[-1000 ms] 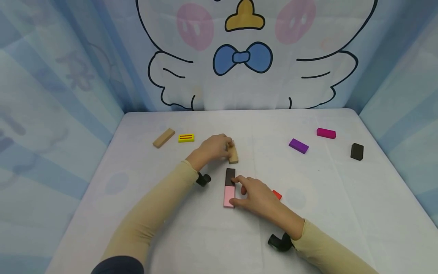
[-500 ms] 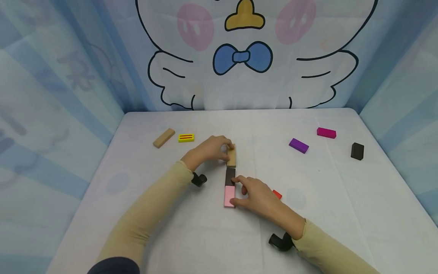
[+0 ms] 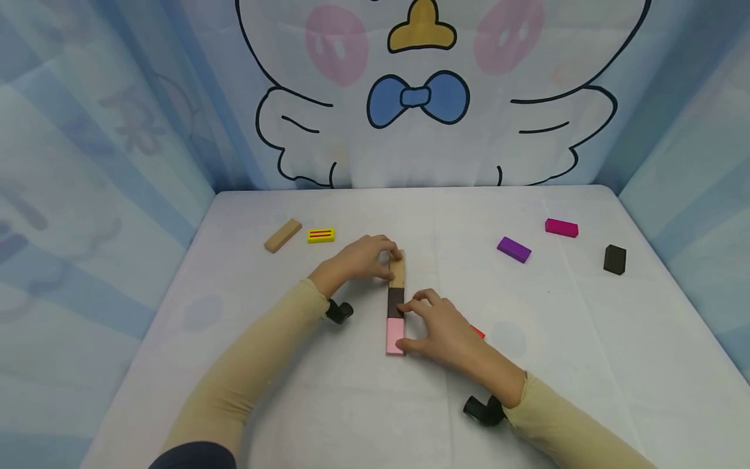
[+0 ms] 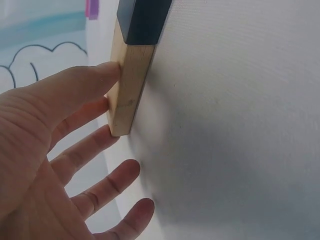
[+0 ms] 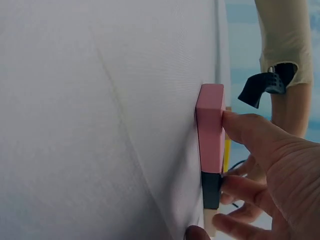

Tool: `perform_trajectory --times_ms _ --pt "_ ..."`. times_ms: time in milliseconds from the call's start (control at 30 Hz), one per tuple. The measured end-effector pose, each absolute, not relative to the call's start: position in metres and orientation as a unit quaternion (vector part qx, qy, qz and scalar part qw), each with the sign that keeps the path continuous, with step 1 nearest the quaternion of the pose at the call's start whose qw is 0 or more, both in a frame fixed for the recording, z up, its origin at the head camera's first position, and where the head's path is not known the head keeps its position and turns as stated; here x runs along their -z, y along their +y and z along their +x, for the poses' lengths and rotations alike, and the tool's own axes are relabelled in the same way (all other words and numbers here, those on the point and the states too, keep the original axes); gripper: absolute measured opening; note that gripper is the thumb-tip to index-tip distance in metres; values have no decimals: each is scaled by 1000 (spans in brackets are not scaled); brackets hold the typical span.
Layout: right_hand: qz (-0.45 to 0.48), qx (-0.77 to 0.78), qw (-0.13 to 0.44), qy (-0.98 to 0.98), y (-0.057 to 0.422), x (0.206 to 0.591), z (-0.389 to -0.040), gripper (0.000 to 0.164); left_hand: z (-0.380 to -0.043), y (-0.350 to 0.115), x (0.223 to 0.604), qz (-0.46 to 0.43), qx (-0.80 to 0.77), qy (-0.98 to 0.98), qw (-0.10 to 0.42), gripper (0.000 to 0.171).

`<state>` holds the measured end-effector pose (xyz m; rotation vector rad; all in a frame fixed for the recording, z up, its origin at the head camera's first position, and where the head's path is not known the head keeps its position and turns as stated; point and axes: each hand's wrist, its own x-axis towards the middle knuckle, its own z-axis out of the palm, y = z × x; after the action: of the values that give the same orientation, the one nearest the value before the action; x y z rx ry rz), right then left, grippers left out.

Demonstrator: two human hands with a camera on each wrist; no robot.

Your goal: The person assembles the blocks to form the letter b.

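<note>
On the white counter [image 3: 586, 339], between the two hands, three blocks lie end to end in one straight row. The left hand [image 3: 357, 259] rests its fingers [image 4: 95, 82], nearly straight and spread apart, against the left side of the wooden block [image 3: 397, 270] at the far end of the row; that block's near end touches the dark block [image 3: 395, 301]. The right hand [image 3: 442, 326] lies just right of the row, its fingers [image 5: 250, 130] loosely bent and apart, the thumb pressing the side of the pink block [image 3: 394, 335] and the fingertips touching the dark block, which sits between pink and wood. Just behind the right hand, a red block [image 3: 477, 332] peeks out. Well off to the left of the left fingers lie a second wooden block [image 3: 282, 235] and a yellow block [image 3: 320, 235]; well off to the right of the right fingers lie a purple block [image 3: 513, 249], a magenta block [image 3: 561, 227] and a black block [image 3: 614, 259].
</note>
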<state>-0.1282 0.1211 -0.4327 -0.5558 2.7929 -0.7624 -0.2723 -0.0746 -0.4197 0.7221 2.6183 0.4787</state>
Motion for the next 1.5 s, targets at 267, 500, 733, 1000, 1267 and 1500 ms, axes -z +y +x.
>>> perform_trajectory --times_ms 267,500,733,1000,1267,1500 --pt "-232 262 140 926 124 430 -143 55 -274 -79 420 253 -234 916 206 55" --pt "-248 253 175 919 124 424 -154 92 -277 -86 421 256 -276 901 218 52" --pt "-236 235 184 925 122 420 -156 105 -282 -97 427 246 -288 903 203 47" --pt "-240 204 183 931 120 418 -154 99 -298 -143 419 166 -240 944 156 37" --pt "-243 204 184 930 121 419 -155 98 -315 -216 403 51 -167 977 119 38" --pt "-246 197 182 931 119 418 -158 97 -314 -254 398 -9 -205 970 130 48"
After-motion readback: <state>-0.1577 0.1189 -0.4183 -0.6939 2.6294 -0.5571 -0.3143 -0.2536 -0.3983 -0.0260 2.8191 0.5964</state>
